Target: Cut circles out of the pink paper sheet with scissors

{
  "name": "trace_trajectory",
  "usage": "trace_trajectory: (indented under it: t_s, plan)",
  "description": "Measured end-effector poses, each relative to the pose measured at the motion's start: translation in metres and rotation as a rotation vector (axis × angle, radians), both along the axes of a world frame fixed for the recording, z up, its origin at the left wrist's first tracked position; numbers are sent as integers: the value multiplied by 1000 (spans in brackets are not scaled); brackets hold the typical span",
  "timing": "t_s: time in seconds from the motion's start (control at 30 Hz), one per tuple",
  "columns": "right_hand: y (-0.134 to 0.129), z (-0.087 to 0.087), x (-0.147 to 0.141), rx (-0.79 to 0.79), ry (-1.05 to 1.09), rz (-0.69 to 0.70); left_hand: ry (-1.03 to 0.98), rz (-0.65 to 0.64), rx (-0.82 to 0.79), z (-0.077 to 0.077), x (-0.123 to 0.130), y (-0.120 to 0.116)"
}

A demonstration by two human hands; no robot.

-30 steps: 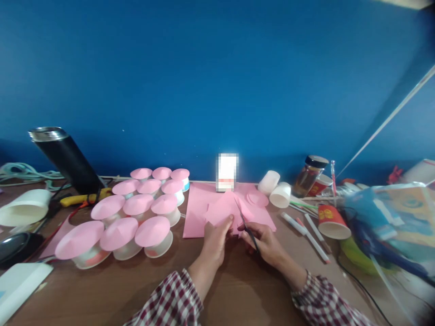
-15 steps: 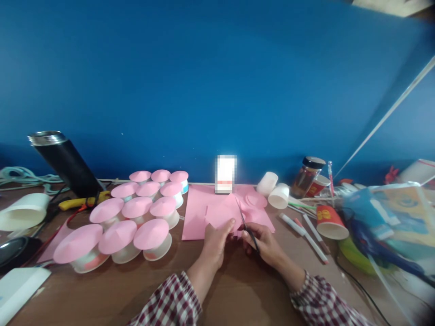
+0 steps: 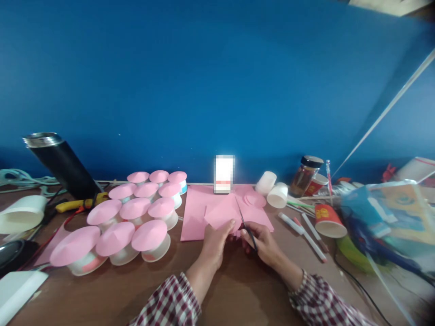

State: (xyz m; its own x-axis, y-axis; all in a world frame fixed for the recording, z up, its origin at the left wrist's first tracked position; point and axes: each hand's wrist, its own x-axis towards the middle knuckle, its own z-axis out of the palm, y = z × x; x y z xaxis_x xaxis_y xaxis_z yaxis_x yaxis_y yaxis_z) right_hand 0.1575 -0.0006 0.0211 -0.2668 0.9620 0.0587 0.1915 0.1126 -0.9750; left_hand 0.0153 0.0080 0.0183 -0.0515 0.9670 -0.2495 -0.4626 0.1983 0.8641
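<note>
My left hand (image 3: 217, 242) is closed on a piece of pink paper (image 3: 220, 213), thumb on top. My right hand (image 3: 260, 242) grips dark scissors (image 3: 250, 233), whose blades point away from me along the right side of that piece. Beneath lies a large pink sheet (image 3: 193, 226), with pink paper circles (image 3: 254, 199) at its right. To the left stand several paper cups topped with pink cones, the nearest cone (image 3: 149, 234) left of my left hand.
A lit phone (image 3: 223, 174), its screen blurred out, stands behind the paper. White cups (image 3: 277, 195), markers (image 3: 314, 242), a red cup (image 3: 329, 221) and a lidded jar (image 3: 306, 175) are on the right. A black flask (image 3: 68, 165) and yellow-handled tool (image 3: 79, 204) lie left.
The view has shifted slightly, so most things appear a little further left. Both hands keep their hold, and the scissors have barely moved against the paper.
</note>
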Motion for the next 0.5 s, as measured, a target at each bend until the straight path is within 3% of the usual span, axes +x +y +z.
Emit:
trace_trajectory:
  t_s: [0.37,0.5]
  plan:
    - [1,0,2,-54,4,-6,-1,2,-17,0,0,1]
    - [3,3,2,-45,50,-15,30,-40,46,1,-2,-1]
